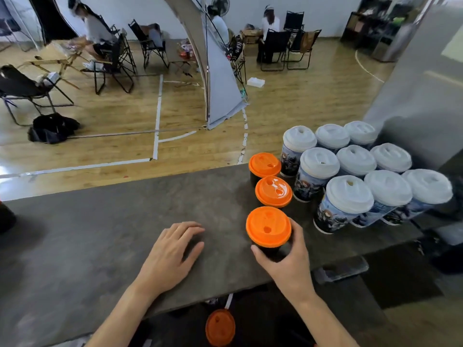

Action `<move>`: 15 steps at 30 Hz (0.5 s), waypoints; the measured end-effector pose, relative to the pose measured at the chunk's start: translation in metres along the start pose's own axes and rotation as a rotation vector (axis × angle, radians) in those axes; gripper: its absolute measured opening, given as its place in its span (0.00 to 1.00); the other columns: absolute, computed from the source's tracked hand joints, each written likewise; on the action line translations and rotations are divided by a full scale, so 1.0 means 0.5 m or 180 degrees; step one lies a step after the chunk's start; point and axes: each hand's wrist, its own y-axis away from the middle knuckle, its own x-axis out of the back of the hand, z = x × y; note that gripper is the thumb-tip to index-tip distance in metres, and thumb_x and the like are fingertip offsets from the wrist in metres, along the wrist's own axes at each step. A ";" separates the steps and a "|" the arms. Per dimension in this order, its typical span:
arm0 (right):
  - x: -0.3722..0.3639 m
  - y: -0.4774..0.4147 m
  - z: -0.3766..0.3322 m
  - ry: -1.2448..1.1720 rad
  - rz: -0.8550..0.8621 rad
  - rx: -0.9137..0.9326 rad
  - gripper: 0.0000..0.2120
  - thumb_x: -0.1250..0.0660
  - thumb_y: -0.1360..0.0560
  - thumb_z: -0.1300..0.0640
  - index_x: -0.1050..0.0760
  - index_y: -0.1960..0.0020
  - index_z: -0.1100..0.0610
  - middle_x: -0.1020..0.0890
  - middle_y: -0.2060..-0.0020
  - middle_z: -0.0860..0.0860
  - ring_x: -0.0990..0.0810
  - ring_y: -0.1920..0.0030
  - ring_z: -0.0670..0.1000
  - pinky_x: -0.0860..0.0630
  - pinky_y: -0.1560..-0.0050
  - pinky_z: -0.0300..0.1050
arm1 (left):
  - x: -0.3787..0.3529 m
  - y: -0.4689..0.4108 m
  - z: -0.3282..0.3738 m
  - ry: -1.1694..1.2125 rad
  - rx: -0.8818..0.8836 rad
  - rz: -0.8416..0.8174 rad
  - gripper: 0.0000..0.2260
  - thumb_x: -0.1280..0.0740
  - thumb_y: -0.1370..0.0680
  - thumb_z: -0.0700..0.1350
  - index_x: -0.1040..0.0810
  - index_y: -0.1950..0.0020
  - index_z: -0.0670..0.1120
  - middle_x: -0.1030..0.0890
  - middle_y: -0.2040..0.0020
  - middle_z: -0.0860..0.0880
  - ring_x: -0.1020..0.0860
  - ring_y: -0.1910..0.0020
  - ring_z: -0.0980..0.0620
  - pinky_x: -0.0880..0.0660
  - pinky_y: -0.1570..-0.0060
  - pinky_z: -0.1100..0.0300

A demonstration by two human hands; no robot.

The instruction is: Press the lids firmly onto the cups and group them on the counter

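Right hand (pixel 288 261) pinches the near cup (pixel 268 249) under its lid (pixel 268 226); left hand (pixel 172 249) flat, fingers loosely spread. I'd say a hard shove could topple the row (pixel 273 191).

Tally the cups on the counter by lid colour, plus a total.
White-lidded cups: 9
Orange-lidded cups: 3, one gripped by the right hand
Total on the counter: 12
Not counted: 1 orange lid below the counter edge.
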 end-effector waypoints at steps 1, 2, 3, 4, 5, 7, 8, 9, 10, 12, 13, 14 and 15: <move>0.012 0.000 0.011 0.0035 0.0054 -0.0055 0.39 0.15 0.38 0.55 0.34 0.35 0.40 0.25 0.39 0.38 0.26 0.37 0.36 0.30 0.39 0.28 | -0.002 0.000 0.001 -0.0086 -0.0037 -0.0024 0.18 0.45 0.15 0.60 0.23 0.34 0.54 0.25 0.34 0.58 0.27 0.35 0.57 0.32 0.37 0.60; 0.020 -0.002 0.021 0.0056 0.0094 -0.0137 0.39 0.15 0.38 0.54 0.34 0.35 0.41 0.25 0.39 0.38 0.26 0.37 0.37 0.30 0.39 0.31 | -0.004 0.000 0.002 -0.0126 -0.0051 -0.0031 0.18 0.45 0.15 0.59 0.22 0.35 0.54 0.24 0.34 0.57 0.26 0.35 0.56 0.31 0.37 0.59; 0.028 -0.004 0.028 0.0070 0.0135 -0.0219 0.40 0.15 0.37 0.53 0.35 0.34 0.41 0.26 0.39 0.37 0.26 0.37 0.38 0.31 0.38 0.31 | -0.004 0.000 0.002 -0.0133 -0.0050 -0.0024 0.18 0.45 0.15 0.59 0.21 0.36 0.54 0.24 0.35 0.57 0.26 0.35 0.56 0.31 0.38 0.59; 0.033 -0.007 0.033 0.0089 0.0176 -0.0274 0.41 0.16 0.37 0.52 0.36 0.33 0.42 0.26 0.39 0.37 0.27 0.38 0.37 0.33 0.38 0.29 | -0.003 0.001 0.002 -0.0128 -0.0036 -0.0014 0.18 0.44 0.16 0.59 0.21 0.36 0.54 0.24 0.35 0.57 0.26 0.35 0.56 0.31 0.38 0.59; 0.037 -0.010 0.038 0.0099 0.0216 -0.0322 0.42 0.15 0.37 0.53 0.37 0.33 0.42 0.27 0.39 0.37 0.28 0.38 0.36 0.34 0.39 0.25 | -0.003 0.001 0.003 -0.0128 -0.0022 -0.0012 0.18 0.44 0.16 0.59 0.20 0.37 0.53 0.23 0.35 0.57 0.26 0.35 0.56 0.31 0.38 0.59; 0.042 -0.012 0.043 0.0087 0.0280 -0.0391 0.43 0.15 0.37 0.54 0.37 0.32 0.42 0.28 0.40 0.36 0.29 0.40 0.33 0.36 0.41 0.21 | -0.002 0.001 0.004 -0.0132 -0.0005 -0.0014 0.18 0.44 0.16 0.59 0.20 0.38 0.53 0.23 0.35 0.57 0.26 0.35 0.56 0.31 0.38 0.59; 0.043 -0.013 0.044 0.0089 0.0287 -0.0375 0.43 0.15 0.37 0.54 0.38 0.32 0.42 0.28 0.39 0.35 0.29 0.39 0.30 0.37 0.41 0.20 | -0.001 0.002 0.005 -0.0124 0.0007 -0.0015 0.18 0.45 0.16 0.59 0.20 0.38 0.54 0.23 0.35 0.57 0.26 0.35 0.56 0.31 0.38 0.59; 0.044 -0.012 0.044 0.0104 0.0272 -0.0351 0.44 0.16 0.37 0.54 0.39 0.31 0.42 0.29 0.39 0.34 0.31 0.38 0.28 0.37 0.40 0.20 | -0.001 0.003 0.006 -0.0113 0.0020 -0.0021 0.18 0.45 0.16 0.59 0.20 0.38 0.54 0.24 0.35 0.57 0.26 0.35 0.56 0.30 0.38 0.59; 0.045 -0.010 0.043 0.0121 0.0242 -0.0351 0.46 0.16 0.37 0.54 0.39 0.29 0.43 0.29 0.37 0.36 0.31 0.36 0.29 0.38 0.37 0.23 | 0.000 0.003 0.006 -0.0101 0.0028 -0.0030 0.18 0.45 0.16 0.60 0.20 0.38 0.54 0.24 0.35 0.57 0.26 0.35 0.56 0.30 0.38 0.58; 0.047 -0.003 0.035 0.0143 0.0216 -0.0337 0.50 0.16 0.37 0.51 0.42 0.24 0.46 0.31 0.30 0.42 0.34 0.29 0.37 0.38 0.29 0.35 | 0.000 0.004 0.005 -0.0069 0.0041 -0.0047 0.17 0.44 0.16 0.60 0.20 0.37 0.54 0.24 0.35 0.58 0.26 0.35 0.57 0.29 0.38 0.57; 0.049 0.001 0.028 0.0191 0.0255 -0.0228 0.51 0.16 0.37 0.50 0.42 0.23 0.49 0.33 0.27 0.45 0.36 0.26 0.41 0.38 0.27 0.39 | 0.001 0.004 0.005 -0.0050 0.0050 -0.0048 0.17 0.44 0.16 0.60 0.20 0.37 0.54 0.24 0.35 0.58 0.27 0.35 0.57 0.29 0.37 0.57; 0.051 0.003 0.017 0.0261 0.0334 -0.0035 0.51 0.16 0.37 0.49 0.42 0.23 0.53 0.34 0.26 0.47 0.36 0.24 0.44 0.38 0.26 0.41 | 0.001 0.003 0.005 -0.0030 0.0056 -0.0042 0.17 0.44 0.16 0.60 0.20 0.37 0.54 0.24 0.35 0.58 0.27 0.35 0.57 0.29 0.37 0.57; 0.053 0.005 0.004 0.0334 0.0436 0.0215 0.50 0.17 0.35 0.48 0.40 0.23 0.56 0.33 0.26 0.50 0.36 0.24 0.47 0.37 0.25 0.43 | 0.002 0.002 0.005 -0.0004 0.0061 -0.0033 0.17 0.44 0.16 0.59 0.21 0.37 0.54 0.24 0.35 0.58 0.27 0.35 0.58 0.29 0.37 0.58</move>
